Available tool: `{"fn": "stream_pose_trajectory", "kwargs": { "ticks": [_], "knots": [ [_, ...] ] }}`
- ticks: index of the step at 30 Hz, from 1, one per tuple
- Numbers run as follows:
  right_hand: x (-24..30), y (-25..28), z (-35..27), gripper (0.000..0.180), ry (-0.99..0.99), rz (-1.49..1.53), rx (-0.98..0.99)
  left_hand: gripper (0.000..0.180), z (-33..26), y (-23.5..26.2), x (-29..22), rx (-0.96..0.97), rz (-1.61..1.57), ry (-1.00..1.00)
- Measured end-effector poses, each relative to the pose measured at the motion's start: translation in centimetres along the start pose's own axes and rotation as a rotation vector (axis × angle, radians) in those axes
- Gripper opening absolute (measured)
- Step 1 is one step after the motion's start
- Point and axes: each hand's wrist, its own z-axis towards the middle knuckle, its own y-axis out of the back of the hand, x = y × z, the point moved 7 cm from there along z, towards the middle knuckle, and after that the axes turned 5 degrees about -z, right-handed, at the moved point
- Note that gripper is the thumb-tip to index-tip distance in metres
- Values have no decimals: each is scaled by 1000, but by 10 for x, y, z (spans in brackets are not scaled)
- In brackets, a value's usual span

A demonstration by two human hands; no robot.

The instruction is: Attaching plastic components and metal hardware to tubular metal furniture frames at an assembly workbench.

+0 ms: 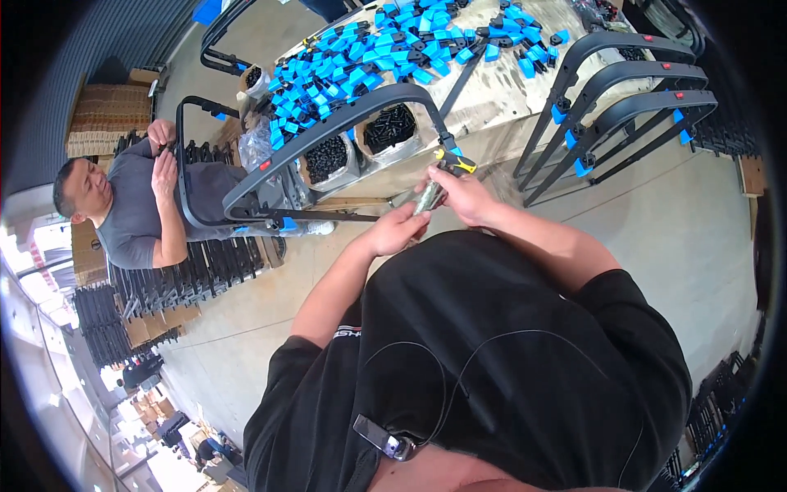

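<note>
Curved black tube frame [328,131] lies across the near edge of the workbench [500,98], its right end coming down to a yellow-and-black driver tool [453,161] just beyond the hands. Right hand [466,197] is closed around that tool's grip, next to the frame end. Left hand [399,228] is closed on a small shiny metal part [429,197] held between the two hands; can't tell what kind of part it is.

Risks as I read them:
- Frame is long and overhangs the bench to the left. With neither hand on it, a push from the tool could swing or tip it off the edge.
- Metal part is pinched at the fingertips close to the tool tip. A slip there could nip a finger or drop the part to the floor.
- Bins of black screws [361,143] sit right under the frame; a frame shift could knock one over.
- Pile of blue plastic clips [385,49] crowds the far bench, little room to reposition.
- Seated co-worker [131,205] far left is handling another frame [184,164], within reach of a swinging end.
- Finished frames [623,107] lean at the right, well apart from the hands.
</note>
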Motion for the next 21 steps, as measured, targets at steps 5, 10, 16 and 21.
{"fn": "stream_pose_trajectory", "kwargs": {
  "ticks": [5,10,16,21],
  "knots": [
    [15,0,-10,28,220,-405,54,36,20,-13,-37,-125,119,-178],
    [39,4,-11,27,255,-607,49,29,39,-6,-29,-205,-139,-297],
    [70,90,-22,32,210,-481,-335,28,35,8,-38,-338,-453,-203],
    [78,116,-17,41,369,-468,-481,30,48,14,-42,-491,-614,-224]
  ]
}}
